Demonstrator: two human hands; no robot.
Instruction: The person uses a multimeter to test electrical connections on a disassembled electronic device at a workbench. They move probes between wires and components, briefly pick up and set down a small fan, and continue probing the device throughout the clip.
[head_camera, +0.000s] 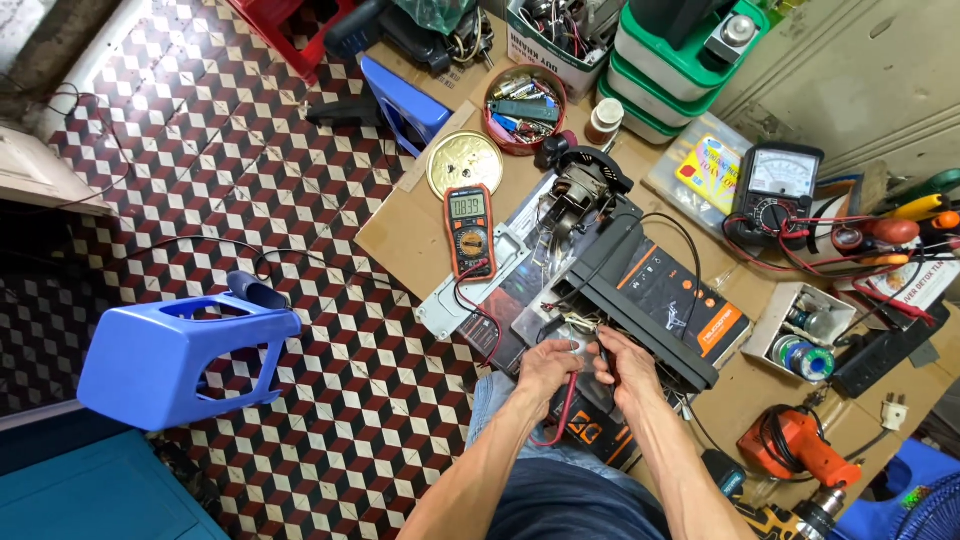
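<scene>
Red probe (566, 405) pinched in left hand (548, 368), black probe (603, 352) in right hand (622, 368), fingers clenched, tips pressed onto dismantled appliance (610, 270) for reading on orange multimeter (469, 232) alongside.

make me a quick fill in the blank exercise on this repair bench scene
1. The orange digital multimeter lies just below a round ____ lid.
2. The left hand and right hand work at the black appliance, with a ____ test lead running under the left hand.
3. The tipped plastic stool on the floor is ____.

Missing words: gold; red; blue
</scene>
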